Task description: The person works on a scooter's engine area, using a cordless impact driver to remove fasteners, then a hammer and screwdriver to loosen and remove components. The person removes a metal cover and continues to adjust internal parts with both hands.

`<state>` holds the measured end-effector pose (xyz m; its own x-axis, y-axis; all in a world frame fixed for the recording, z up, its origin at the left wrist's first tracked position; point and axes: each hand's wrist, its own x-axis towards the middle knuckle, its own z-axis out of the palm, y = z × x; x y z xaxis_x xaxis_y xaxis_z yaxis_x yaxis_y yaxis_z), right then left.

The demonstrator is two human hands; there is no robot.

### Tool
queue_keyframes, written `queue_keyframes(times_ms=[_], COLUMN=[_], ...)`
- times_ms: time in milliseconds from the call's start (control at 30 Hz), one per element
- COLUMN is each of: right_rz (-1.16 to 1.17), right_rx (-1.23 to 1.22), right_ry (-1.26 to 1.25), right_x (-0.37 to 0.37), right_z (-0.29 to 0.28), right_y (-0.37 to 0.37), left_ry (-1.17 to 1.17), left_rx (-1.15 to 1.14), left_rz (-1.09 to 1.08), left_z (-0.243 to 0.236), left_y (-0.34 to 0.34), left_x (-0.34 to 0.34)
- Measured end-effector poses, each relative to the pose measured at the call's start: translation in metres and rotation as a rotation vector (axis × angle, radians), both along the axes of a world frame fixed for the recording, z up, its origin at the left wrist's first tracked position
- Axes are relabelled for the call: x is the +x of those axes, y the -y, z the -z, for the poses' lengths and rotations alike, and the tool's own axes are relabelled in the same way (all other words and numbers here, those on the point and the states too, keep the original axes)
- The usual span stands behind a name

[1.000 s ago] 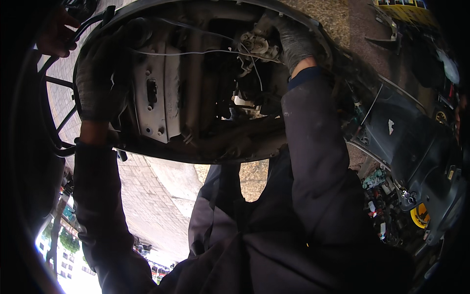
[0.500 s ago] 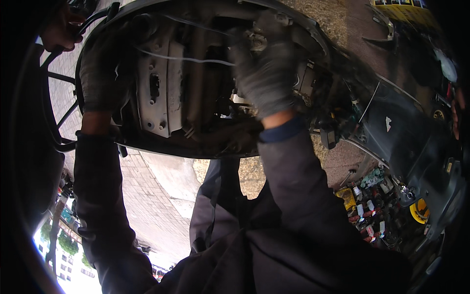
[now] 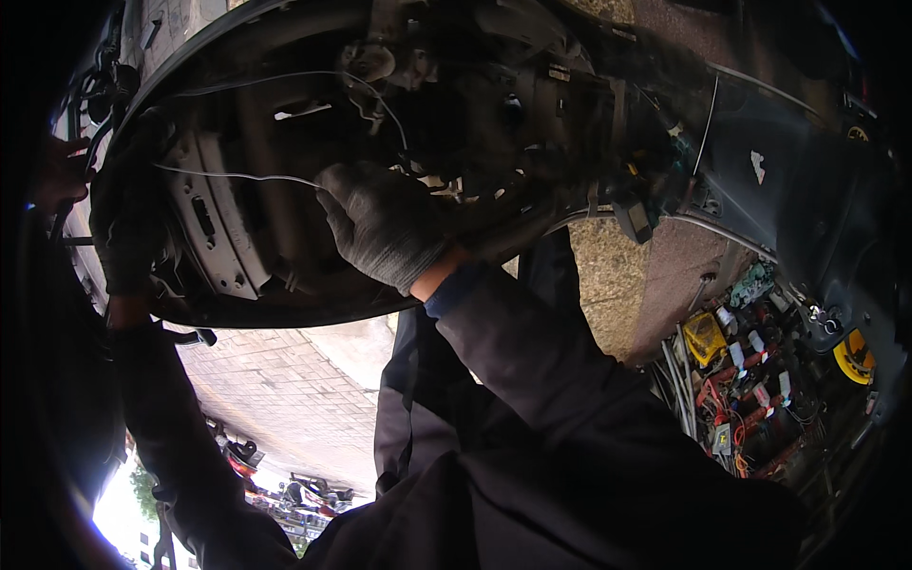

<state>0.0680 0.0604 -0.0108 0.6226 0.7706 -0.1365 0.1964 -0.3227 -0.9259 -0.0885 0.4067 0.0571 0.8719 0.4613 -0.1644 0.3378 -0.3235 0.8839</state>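
Observation:
A large black plastic body shell [image 3: 285,309] is held up in front of me, its inside facing me with a white bracket [image 3: 214,237] and dark wiring. My left hand [image 3: 128,223], in a dark glove, grips the shell's left rim. My right hand [image 3: 380,223], in a grey glove, is curled inside the shell near its middle. A thin white wire [image 3: 237,177] runs from the left across the bracket and ends at this hand's fingertips. A second thin wire [image 3: 313,76] arcs above toward a round fitting [image 3: 366,62].
Another person's bare hand [image 3: 59,171] holds metal bars at the far left. A dark vehicle panel [image 3: 760,171] fills the upper right. Below it lies an open tray of tools and small parts [image 3: 750,389] with a yellow round item [image 3: 853,356]. Paving stones [image 3: 275,380] show beneath.
My right hand has come down and leftward from the shell's upper right to its middle, now at the white wire's end. The left hand keeps its grip on the rim.

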Motion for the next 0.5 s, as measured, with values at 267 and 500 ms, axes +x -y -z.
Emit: queue_keyframes(times_ms=[267,500], right_rz=[0.139,0.227], right_rx=[0.045,0.108], right_ry=[-0.214,-0.317], right_x=[0.008,0.003], right_z=[0.031,0.046], right_y=[-0.011,-0.011], left_ry=[-0.447,-0.559], left_rx=[1.128,0.874], left_rz=[0.607,0.288], left_z=[-0.039,-0.058], left_y=[-0.07,-0.125], left_x=[-0.027,-0.035])
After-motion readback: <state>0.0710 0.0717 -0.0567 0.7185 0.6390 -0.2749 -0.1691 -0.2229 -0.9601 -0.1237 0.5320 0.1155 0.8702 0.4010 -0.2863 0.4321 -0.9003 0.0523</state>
